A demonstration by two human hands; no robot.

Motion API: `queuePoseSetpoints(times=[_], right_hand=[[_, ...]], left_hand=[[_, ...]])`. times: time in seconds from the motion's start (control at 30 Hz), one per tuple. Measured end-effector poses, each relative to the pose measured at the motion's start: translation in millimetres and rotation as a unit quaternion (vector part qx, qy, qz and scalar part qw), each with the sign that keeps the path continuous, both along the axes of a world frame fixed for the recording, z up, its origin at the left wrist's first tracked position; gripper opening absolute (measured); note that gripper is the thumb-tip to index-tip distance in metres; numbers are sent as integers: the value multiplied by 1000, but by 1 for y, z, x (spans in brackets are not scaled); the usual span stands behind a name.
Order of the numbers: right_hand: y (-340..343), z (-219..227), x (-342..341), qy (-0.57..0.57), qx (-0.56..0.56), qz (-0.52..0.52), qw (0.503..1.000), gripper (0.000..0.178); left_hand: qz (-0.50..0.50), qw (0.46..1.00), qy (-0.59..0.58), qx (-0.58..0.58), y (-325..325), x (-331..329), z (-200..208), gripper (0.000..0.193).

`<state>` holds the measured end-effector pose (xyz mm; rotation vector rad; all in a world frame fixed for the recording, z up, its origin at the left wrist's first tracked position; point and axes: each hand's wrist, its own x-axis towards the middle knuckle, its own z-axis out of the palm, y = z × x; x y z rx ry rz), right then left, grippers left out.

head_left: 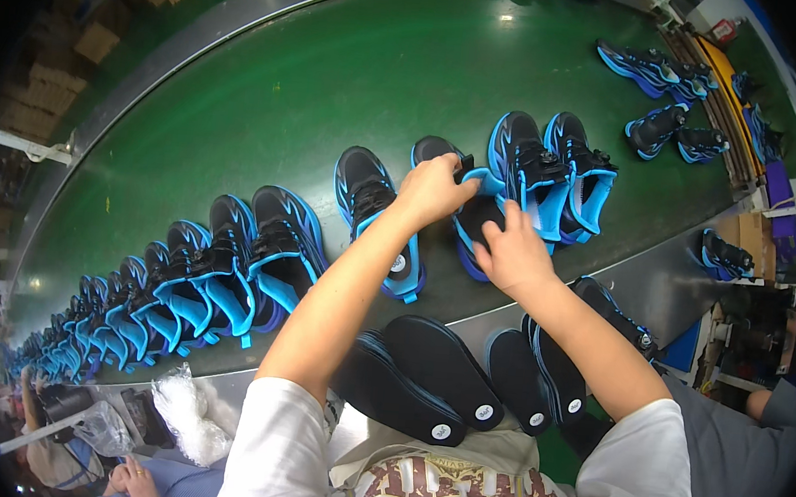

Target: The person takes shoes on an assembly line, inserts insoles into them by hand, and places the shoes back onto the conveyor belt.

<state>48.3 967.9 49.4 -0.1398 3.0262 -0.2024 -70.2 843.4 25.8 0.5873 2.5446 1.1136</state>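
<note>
My left hand (433,193) is closed on the tongue area of a black and blue sneaker (439,149), which lies with its toe away from me. At the heel end of this shoe, my right hand (518,251) curls its fingers at the opening, over a dark surface inside. Whether that surface is an insole or the lining I cannot tell. One similar sneaker (363,177) stands to the left with a pale round label inside. Close on the right is a pair of sneakers (519,144). Several black insoles (443,366) with round white labels lie before my body.
A long row of sneakers (183,268) runs along the green belt (239,121) to the far left. More shoes (650,129) sit at the right, beside stacked boards (727,116). A metal edge (666,272) borders the near side. Other people sit at lower left and right.
</note>
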Motion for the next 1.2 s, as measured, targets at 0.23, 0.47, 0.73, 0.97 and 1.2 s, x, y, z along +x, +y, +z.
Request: queuePoseSetpoints(times=[0.23,0.47,0.73,0.97,1.2], right_hand=[[17,-10,-23,-166,-57,21,984,16],[15,-61,-35,-47,38,75,995,15],[11,-60,-53,-234,152,132,951,27],[9,-65,-58,-273,298,250,880,27],[23,-36,-54,-285,158,318,890,36]], left_hand=[[38,994,-99,18,-1,-6,-13,50],[19,995,-92,16,6,-3,-15,49],[20,996,-87,-9,4,1,-12,47],[74,997,-21,4,8,10,-15,40],[-23,929,348,-127,10,10,-19,24]])
